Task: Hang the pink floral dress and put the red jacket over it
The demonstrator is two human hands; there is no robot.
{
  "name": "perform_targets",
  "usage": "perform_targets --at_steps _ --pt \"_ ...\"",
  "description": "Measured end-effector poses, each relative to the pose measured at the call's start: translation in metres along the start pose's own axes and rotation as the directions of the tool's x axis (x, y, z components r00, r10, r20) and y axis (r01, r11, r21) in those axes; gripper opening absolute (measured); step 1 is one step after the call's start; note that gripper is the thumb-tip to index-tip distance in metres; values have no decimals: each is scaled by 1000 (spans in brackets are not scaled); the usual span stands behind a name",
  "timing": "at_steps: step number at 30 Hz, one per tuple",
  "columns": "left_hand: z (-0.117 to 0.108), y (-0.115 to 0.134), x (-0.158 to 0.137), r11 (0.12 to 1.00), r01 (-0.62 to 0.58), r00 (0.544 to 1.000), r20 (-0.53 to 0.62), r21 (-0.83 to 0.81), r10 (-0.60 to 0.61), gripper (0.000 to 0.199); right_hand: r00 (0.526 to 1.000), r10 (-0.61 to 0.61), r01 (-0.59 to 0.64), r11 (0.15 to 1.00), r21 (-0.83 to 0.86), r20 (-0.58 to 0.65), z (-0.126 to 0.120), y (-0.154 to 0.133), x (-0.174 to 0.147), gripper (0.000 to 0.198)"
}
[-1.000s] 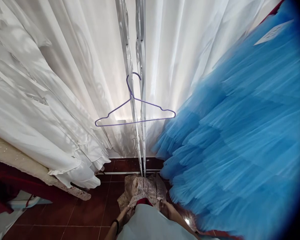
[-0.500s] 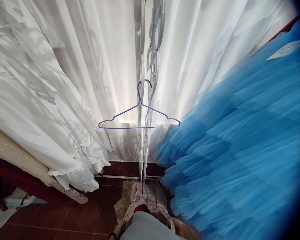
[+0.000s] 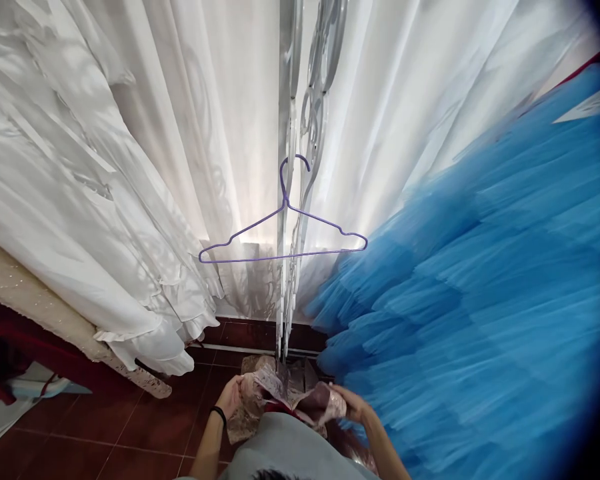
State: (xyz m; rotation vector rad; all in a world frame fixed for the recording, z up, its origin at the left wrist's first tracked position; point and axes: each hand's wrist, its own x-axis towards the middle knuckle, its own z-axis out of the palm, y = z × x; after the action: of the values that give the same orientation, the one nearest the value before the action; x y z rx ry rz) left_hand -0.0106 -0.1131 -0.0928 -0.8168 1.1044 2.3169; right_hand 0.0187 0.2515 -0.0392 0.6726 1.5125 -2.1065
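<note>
Both hands have come up into view since a second ago, lifting the pinkish lace garment (image 3: 287, 390) off the red tiled floor (image 3: 130, 433). Left hand (image 3: 231, 395) — fingers curled on the garment's left edge; right hand (image 3: 353, 405) clamped on its right edge. Above hangs a purple wire hanger (image 3: 283, 230) between white dresses (image 3: 80, 220) and a blue tulle dress (image 3: 470, 280).

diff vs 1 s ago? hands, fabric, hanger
Both hands came up into view: the left hand and right hand now grip the beige patterned fabric at its two sides and have lifted it off the floor. The purple hanger still hangs on the metal stand; white dresses and blue tulle dress unchanged.
</note>
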Motion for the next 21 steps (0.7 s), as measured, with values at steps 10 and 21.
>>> perform_targets --at_steps 10,21 --pt "52 122 -26 807 -485 766 282 -337 578 28 844 -534 432 732 527 51 32 -182 -57 8" --pt "50 119 -68 878 -405 844 472 256 252 16 857 -489 436 856 280 163 121 -155 -60 24"
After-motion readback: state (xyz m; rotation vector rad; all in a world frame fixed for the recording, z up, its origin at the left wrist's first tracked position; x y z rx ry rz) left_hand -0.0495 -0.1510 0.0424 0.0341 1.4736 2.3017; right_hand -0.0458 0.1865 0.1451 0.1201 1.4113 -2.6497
